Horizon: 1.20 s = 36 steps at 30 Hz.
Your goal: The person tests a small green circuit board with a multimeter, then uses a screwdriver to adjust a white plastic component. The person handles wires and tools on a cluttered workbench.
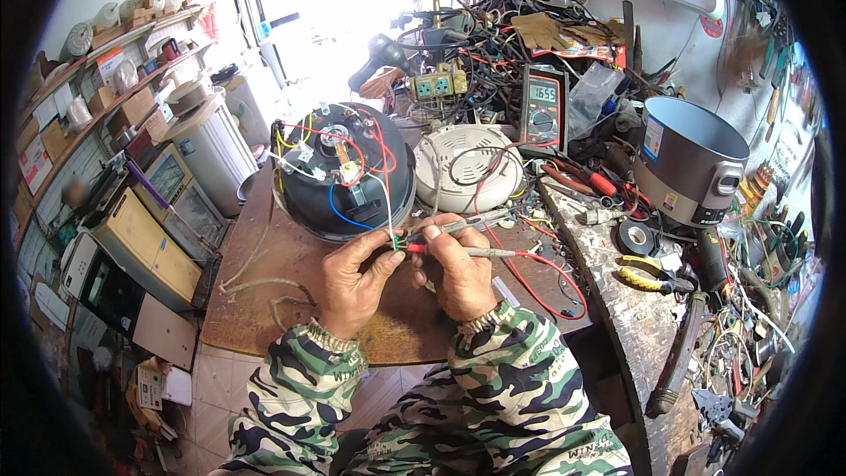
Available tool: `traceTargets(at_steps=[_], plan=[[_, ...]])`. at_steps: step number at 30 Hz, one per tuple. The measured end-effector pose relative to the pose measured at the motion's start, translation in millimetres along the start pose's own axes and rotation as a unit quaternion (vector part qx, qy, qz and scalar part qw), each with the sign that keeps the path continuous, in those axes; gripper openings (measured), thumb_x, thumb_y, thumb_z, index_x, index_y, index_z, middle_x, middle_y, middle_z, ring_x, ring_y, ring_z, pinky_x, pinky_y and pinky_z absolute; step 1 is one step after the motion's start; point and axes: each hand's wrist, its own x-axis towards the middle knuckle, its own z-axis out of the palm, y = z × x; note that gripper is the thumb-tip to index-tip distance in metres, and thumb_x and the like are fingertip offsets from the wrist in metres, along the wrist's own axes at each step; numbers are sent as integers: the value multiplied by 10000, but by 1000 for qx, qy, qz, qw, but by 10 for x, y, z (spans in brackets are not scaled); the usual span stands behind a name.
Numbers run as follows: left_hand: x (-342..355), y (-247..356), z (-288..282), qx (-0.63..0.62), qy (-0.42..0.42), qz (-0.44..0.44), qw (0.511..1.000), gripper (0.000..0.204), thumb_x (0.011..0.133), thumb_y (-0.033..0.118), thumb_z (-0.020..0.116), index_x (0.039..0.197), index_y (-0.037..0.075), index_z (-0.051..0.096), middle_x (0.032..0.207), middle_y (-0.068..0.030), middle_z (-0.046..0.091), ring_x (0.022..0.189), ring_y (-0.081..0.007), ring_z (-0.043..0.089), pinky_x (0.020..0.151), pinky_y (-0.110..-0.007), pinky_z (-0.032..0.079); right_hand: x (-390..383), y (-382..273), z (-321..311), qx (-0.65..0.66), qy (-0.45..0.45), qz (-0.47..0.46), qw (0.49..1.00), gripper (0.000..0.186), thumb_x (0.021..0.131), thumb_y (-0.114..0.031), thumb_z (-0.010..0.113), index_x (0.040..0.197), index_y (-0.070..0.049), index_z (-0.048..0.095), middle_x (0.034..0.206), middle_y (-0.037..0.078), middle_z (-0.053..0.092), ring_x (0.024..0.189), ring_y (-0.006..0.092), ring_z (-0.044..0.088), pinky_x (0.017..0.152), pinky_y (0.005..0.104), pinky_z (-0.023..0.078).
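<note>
We pinch a tiny green bit [397, 245] between the thumb and finger of our left hand [352, 278]; it sits between our two hands. It looks light and stiff, and we think it could snap, so its edges seem the best place to hold. A thin white wire [389, 201] seems to join it; it should bend easily but may not like a tug. Our right hand [460, 271] grips two probes [483, 252], and the red end of one is right by the green bit; we can't tell if it touches. The probes look hard and light, best held by their thick parts. Past our left hand is a black pot [302, 198] with wires on top. Past our right hand are a white base [438, 183] and a meter [543, 116]. Right of our hands lie pliers [645, 276].
</note>
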Motion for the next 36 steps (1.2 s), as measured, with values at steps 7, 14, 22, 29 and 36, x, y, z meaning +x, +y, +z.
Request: traceTargets(at_steps=[7,14,22,29,36], plan=[[15,9,15,2,1,21,1000,285,951,49,672,1216,-51,635,977,-76,701,844,-122,657,733,-270,551,2,13,-30,1,-5,2,1000,221,966,-184,600,1047,21,592,822,98,622,643,152,598,484,281,508],[-1,-7,-7,-9,-7,7,1000,272,957,35,653,1212,-58,632,985,-97,698,845,-152,671,703,-294,580,-13,-32,55,11,5,7,1000,198,982,-173,583,1012,22,602,767,80,615,569,136,568,506,266,483],[29,11,18,-8,-8,31,999,262,952,23,655,1193,-75,631,997,-108,699,832,-162,687,715,-293,590,-9,-13,1,16,0,10,1000,216,975,-180,595,1037,27,603,785,86,622,584,132,578,486,259,490],[17,23,16,-12,-5,17,1000,265,948,27,663,1193,-71,634,993,-109,699,843,-161,689,713,-294,591,-14,-17,14,7,1,3,1000,213,970,-177,597,1039,25,605,781,88,626,582,133,578,484,259,487],[26,28,21,-29,-9,11,999,265,948,28,662,1193,-72,634,993,-108,699,846,-157,685,715,-293,590,-10,-18,4,3,-1,-1,1000,217,972,-175,595,1039,30,602,760,94,621,555,143,572,481,263,480]])
